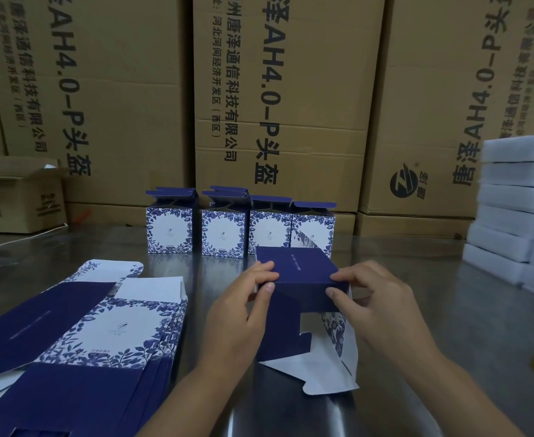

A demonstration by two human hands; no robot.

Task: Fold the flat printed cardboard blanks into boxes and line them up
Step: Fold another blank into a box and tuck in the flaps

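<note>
Left hand [237, 310] and right hand [376, 301] pinched a half-folded box [300, 269] between them on the worktop [432, 326], squaring it. Its open flaps [325, 373] probably needed tucking next, before it joined the 4 finished boxes [223, 233] beyond the hands.

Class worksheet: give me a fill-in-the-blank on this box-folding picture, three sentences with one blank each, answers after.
The left hand and right hand hold a half-folded box whose top panel is plain dark ____.
The stack of flat blanks lies on the person's ____ side.
The folded boxes at the back stand with top flaps ____.
Answers: blue; left; open.
</note>
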